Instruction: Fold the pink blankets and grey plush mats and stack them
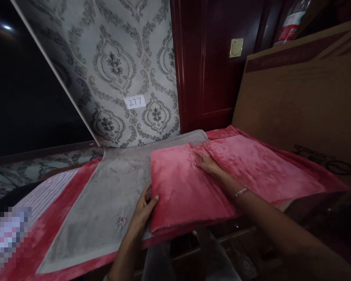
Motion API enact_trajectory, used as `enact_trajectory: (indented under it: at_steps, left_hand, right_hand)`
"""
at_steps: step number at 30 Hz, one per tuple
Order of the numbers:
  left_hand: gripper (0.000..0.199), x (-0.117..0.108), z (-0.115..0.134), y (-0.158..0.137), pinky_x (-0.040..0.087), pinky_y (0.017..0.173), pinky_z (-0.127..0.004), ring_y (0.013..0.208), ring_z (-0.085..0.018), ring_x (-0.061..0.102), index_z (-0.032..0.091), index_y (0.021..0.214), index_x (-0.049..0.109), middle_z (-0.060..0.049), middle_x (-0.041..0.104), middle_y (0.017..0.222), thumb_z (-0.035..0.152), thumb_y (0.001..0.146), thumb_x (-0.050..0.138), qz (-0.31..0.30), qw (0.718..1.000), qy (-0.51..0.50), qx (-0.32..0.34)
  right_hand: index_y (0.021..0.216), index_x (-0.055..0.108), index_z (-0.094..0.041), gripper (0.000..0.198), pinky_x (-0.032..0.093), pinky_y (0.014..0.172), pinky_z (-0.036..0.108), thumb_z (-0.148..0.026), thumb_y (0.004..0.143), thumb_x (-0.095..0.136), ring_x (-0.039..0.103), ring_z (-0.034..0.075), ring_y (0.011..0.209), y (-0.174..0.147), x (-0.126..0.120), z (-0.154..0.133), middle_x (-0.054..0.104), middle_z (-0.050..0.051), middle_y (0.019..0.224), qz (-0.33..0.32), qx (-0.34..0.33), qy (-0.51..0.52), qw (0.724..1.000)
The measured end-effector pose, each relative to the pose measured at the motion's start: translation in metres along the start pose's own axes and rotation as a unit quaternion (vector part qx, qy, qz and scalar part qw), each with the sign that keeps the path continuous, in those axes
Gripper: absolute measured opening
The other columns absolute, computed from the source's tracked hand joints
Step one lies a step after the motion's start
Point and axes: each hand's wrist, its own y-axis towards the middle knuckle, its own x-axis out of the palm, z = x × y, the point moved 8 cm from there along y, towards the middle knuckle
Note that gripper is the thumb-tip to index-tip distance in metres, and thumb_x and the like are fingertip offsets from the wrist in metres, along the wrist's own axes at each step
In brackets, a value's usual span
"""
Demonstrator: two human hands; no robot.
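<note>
A folded pink plush blanket (175, 183) lies in front of me on a grey towel-like cloth (119, 171) with a small red flower motif. My left hand (143, 205) is closed at the blanket's left edge, thumb over the top and fingers bent against the side. Near the far end, my right hand (207, 163) rests with its fingers stretched out along the crease between the folded part and the flatter pink part (260, 164) to the right. A thin silver bangle (242, 192) circles my right wrist.
Wallpaper with a "277" paper label (135, 102) and a dark red panel (210, 62) stand behind. A large cardboard box (301, 105) leans at the right, with a bottle (292, 23) above it. A dark screen (32, 86) and striped cloth (46, 187) are at the left.
</note>
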Motion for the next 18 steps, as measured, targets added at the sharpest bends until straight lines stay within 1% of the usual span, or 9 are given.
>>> enact_trajectory:
  at_steps: [2,4,6,8,11,13,14,16,18]
  left_hand:
    - [0.113,0.001,-0.001,0.000,0.053,0.101,-0.043,0.119,-0.032,0.065,0.018,0.149,0.043,-0.017,0.067,0.129,0.052,0.054,0.093,0.002,1.000,0.010,0.003]
    - [0.114,0.000,-0.002,0.000,0.051,0.104,-0.045,0.121,-0.033,0.064,0.019,0.151,0.041,-0.017,0.066,0.131,0.050,0.054,0.093,0.008,0.999,0.032,0.005]
    - [0.111,0.000,-0.003,-0.002,0.050,0.106,-0.047,0.122,-0.033,0.063,0.020,0.151,0.041,-0.016,0.066,0.131,0.049,0.057,0.092,-0.002,0.999,0.050,0.009]
    - [0.106,0.003,-0.002,-0.005,0.046,0.111,-0.048,0.127,-0.033,0.060,0.021,0.152,0.041,-0.016,0.063,0.136,0.049,0.062,0.089,-0.029,0.997,0.063,0.025]
    - [0.102,0.006,0.001,-0.010,0.032,0.121,-0.048,0.141,-0.033,0.046,0.020,0.152,0.040,-0.015,0.051,0.151,0.047,0.065,0.087,-0.053,0.990,0.111,0.072]
    - [0.105,0.009,0.003,-0.013,0.023,0.125,-0.046,0.148,-0.033,0.035,0.018,0.153,0.038,-0.015,0.041,0.159,0.044,0.063,0.087,-0.055,0.982,0.148,0.103]
    - [0.108,0.011,0.004,-0.014,0.020,0.126,-0.046,0.149,-0.033,0.033,0.018,0.154,0.036,-0.015,0.038,0.161,0.043,0.062,0.087,-0.055,0.979,0.159,0.112]
    - [0.113,0.015,0.004,-0.017,0.019,0.126,-0.047,0.150,-0.034,0.032,0.016,0.156,0.031,-0.016,0.037,0.161,0.041,0.061,0.087,-0.053,0.978,0.161,0.118]
    - [0.117,0.016,0.005,-0.023,0.021,0.126,-0.046,0.150,-0.034,0.032,0.017,0.157,0.027,-0.015,0.035,0.162,0.040,0.060,0.087,-0.038,0.982,0.143,0.115]
  right_hand:
    - [0.145,0.053,-0.022,0.072,0.045,0.108,0.038,-0.013,0.074,0.063,0.059,0.025,0.127,-0.008,-0.004,-0.001,0.060,0.007,0.143,0.002,0.007,-0.001,1.000]
    - [0.144,0.054,-0.020,0.071,0.047,0.107,0.039,-0.012,0.074,0.061,0.062,0.025,0.122,-0.013,-0.007,-0.002,0.062,0.008,0.140,0.004,0.019,-0.004,1.000]
    - [0.146,0.052,-0.018,0.070,0.048,0.106,0.040,-0.014,0.077,0.060,0.063,0.025,0.119,-0.017,-0.009,-0.003,0.063,0.009,0.138,0.003,0.033,-0.005,0.999]
    - [0.149,0.048,-0.016,0.070,0.045,0.109,0.039,-0.020,0.081,0.061,0.060,0.026,0.124,-0.024,-0.012,-0.002,0.060,0.011,0.142,0.002,0.043,-0.003,0.999]
    - [0.152,0.043,-0.016,0.078,0.041,0.113,0.039,-0.026,0.078,0.068,0.054,0.027,0.133,-0.043,-0.015,0.000,0.054,0.013,0.147,-0.009,0.042,-0.015,0.999]
    - [0.152,0.044,-0.017,0.083,0.040,0.115,0.041,-0.023,0.074,0.072,0.051,0.029,0.135,-0.057,-0.017,0.001,0.052,0.013,0.149,-0.021,0.026,-0.056,0.998]
    - [0.152,0.044,-0.018,0.083,0.039,0.115,0.042,-0.021,0.074,0.071,0.051,0.029,0.136,-0.064,-0.019,0.000,0.052,0.013,0.149,-0.027,0.018,-0.087,0.996]
    - [0.152,0.043,-0.016,0.080,0.039,0.114,0.043,-0.020,0.076,0.069,0.051,0.031,0.135,-0.074,-0.022,-0.001,0.051,0.016,0.149,-0.036,0.016,-0.158,0.987]
    - [0.152,0.043,-0.013,0.075,0.042,0.111,0.046,-0.020,0.080,0.065,0.054,0.034,0.130,-0.076,-0.024,-0.007,0.051,0.020,0.147,-0.035,0.021,-0.228,0.973]
